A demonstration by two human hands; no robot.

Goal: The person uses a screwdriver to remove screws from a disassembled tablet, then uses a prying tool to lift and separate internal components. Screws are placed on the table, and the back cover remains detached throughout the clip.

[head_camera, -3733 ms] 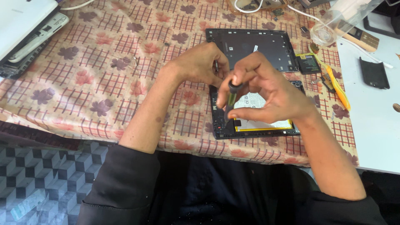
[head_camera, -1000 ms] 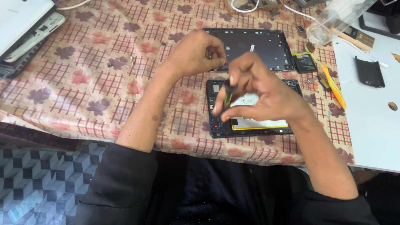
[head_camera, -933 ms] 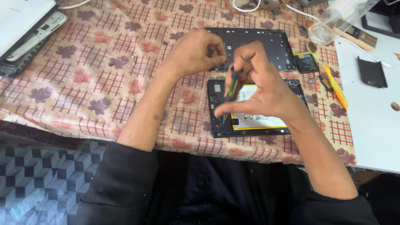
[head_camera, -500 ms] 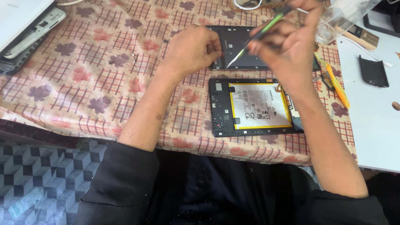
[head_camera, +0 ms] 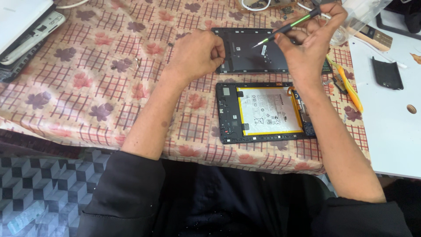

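Head camera, looking down at a surface covered with a checked, flower-printed cloth (head_camera: 87,83). The right hand (head_camera: 309,48) is raised above the far edge, its fingers (head_camera: 285,40) pinched around a slim screwdriver with a black and green shaft (head_camera: 291,24), whose metal tip points down and left over a dark, flat tablet back cover (head_camera: 254,52). The left hand (head_camera: 197,55) rests on the cloth as a loose fist, fingers curled shut, touching that cover's left edge; what it grips, if anything, is hidden. Nearer the person, well clear of both hands, lies an opened black tablet frame with a white, yellow-edged battery (head_camera: 267,112), below the right forearm. A yellow-handled tool (head_camera: 348,85) lies just right of it.
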